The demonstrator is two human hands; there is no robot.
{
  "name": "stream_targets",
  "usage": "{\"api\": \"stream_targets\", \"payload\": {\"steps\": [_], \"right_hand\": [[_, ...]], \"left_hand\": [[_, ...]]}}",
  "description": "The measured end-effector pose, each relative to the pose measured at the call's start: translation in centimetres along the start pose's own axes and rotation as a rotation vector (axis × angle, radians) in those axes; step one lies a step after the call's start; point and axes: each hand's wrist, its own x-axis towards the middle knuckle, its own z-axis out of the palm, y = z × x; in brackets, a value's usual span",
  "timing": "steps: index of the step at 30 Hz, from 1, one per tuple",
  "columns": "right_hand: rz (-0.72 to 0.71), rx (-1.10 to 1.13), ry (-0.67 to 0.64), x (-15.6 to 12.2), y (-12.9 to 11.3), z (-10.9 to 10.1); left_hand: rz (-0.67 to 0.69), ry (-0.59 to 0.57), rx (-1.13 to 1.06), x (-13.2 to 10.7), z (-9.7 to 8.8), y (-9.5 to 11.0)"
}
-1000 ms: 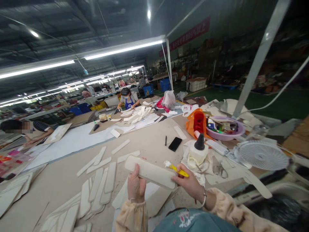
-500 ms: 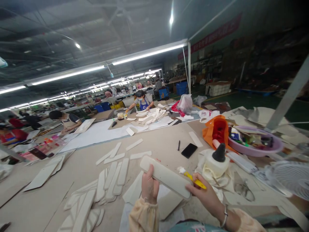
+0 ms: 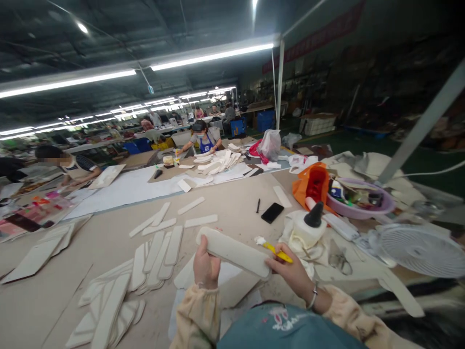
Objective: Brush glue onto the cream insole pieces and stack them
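A long off-white strip with rounded corners [image 3: 234, 253] is held tilted above the table, between both hands. My left hand [image 3: 206, 265] grips its left end, thumb on top. At the other end, my right hand [image 3: 290, 269] touches the corner with its fingers and also holds a yellow-handled brush [image 3: 278, 251]. White stuff covers the brush's tip, which points away to the left. Beneath the strip lie pale flat sheets [image 3: 236, 286]. A pile of similar strips [image 3: 112, 300] spreads to the left, with several loose ones beyond it.
A white bottle with a black cone top [image 3: 310, 225] stands right of the brush. Past it are a black phone [image 3: 272, 213], an orange bag [image 3: 301, 186], a lilac basin [image 3: 358, 211] and a white fan [image 3: 423, 249]. A co-worker in a blue apron [image 3: 205, 143] works across the table.
The view has shifted, so the scene sits further left and slightly higher. Both hands still hold the strip, and the brush stays in my right hand.
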Motion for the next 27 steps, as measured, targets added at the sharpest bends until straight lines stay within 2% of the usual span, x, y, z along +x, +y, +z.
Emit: {"api": "stream_targets", "payload": {"steps": [11,18,22,27], "right_hand": [[0.007,0.007,0.019,0.3,0.3,0.6],[0.037,-0.054,0.021,0.3,1.1,0.2],[0.005,-0.116,-0.003,0.4,1.8,0.0],[0.007,-0.176,-0.009,0.7,2.8,-0.2]], "left_hand": [[-0.058,0.072,-0.018,0.9,-1.4,0.1],[-0.061,0.055,-0.047,0.6,-2.0,-0.3],[-0.038,0.057,-0.039,0.5,-2.5,-0.7],[0.018,0.008,-0.017,0.2,-3.9,-1.4]]}}
